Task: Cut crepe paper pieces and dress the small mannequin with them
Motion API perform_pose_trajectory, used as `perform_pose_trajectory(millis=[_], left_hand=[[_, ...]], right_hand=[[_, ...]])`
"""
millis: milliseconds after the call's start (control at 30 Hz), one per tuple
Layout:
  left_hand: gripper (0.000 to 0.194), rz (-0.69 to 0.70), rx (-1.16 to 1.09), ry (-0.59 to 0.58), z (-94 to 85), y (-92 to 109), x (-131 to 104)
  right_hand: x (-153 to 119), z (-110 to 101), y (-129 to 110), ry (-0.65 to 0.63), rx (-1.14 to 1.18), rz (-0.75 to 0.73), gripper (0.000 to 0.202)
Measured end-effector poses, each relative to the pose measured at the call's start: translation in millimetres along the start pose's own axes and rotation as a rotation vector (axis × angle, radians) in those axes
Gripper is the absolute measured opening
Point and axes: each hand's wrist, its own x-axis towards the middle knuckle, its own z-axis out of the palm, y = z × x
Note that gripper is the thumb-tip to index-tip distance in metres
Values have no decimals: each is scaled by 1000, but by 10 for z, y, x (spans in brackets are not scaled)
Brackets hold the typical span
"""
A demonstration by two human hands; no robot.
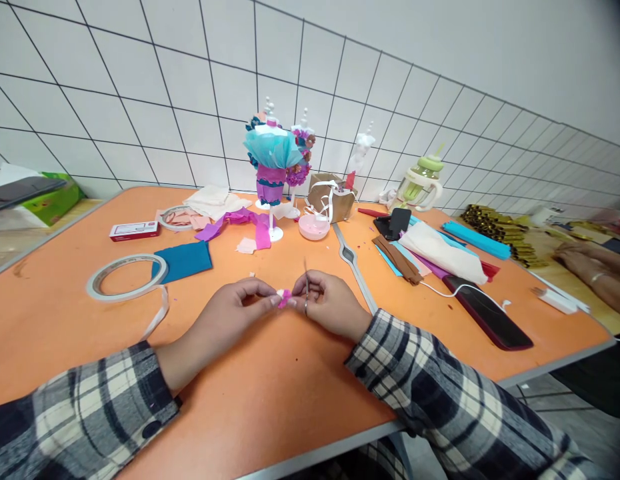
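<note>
Between both hands, above the orange table, is a small crumpled pink-and-white piece (284,298) that looks like crepe paper. My left hand (235,310) pinches its white end between thumb and forefinger. At the pink end, my right hand (333,303) has its thumb and fingertip closed. A slim pointed metal tool (307,283) sticks up from the fingers of my right hand; its exact kind is hard to make out. Beyond the hands stands a small dress form (271,167) wearing blue and purple crepe paper, with a purple crepe strip (235,221) beside it.
On the orange table (270,400) lie a tape roll (94,283), blue paper (185,261), a red-and-white box (135,231), a pink bowl (314,227) and a phone (487,313). A green-lidded bottle (420,183) stands behind crepe strips. Another person's hand (580,260) rests at right.
</note>
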Motion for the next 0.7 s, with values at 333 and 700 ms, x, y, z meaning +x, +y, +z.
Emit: perform_pose_trajectory(millis=[333, 700], left_hand=[[24, -24, -230, 162, -48, 7, -20], [20, 0, -226, 167, -36, -31, -10]], right_hand=[[-126, -35, -113, -275, -361, -65, 35], [-108, -9, -65, -324, -320, -35, 32]])
